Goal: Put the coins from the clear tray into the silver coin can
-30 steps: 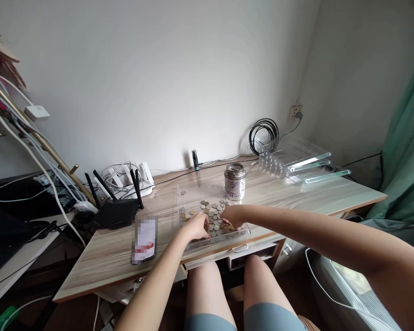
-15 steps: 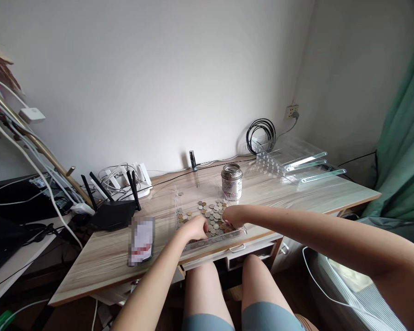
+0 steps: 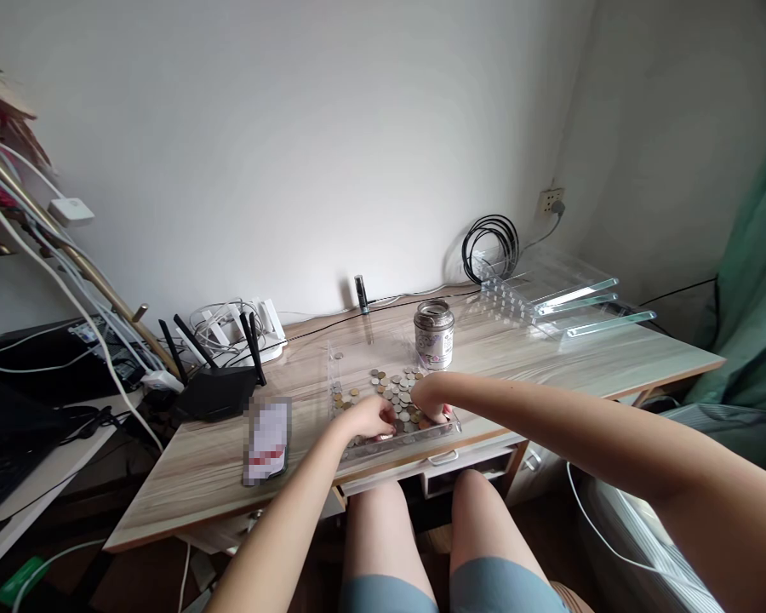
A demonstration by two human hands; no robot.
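Observation:
Silver and gold-coloured coins [image 3: 398, 396] lie spread in a shallow clear plastic tray [image 3: 458, 424] on the desk. My left hand [image 3: 368, 417] is in the tray's front part, fingers curled together low over the coins; whatever they pinch is too small to make out. Closer to the tray's right front corner, my right hand [image 3: 431, 398] bends down among the coins. Its fingers are curled in and partly hidden behind the back of the hand. A round patterned metal tin [image 3: 434, 340] with a slot in its lid stands upright just behind my right hand.
A phone [image 3: 267, 443] lies left of the tray, and a black router [image 3: 214, 392] sits behind it. Clear plastic trays or shelves [image 3: 568, 298] and a coiled black cable [image 3: 490, 249] occupy the back right. A small dark bottle [image 3: 361, 294] stands by the wall.
My left hand's fingers have shifted slightly over the coins. My right hand has moved a little toward the tray's front right corner. The view has turned slightly left.

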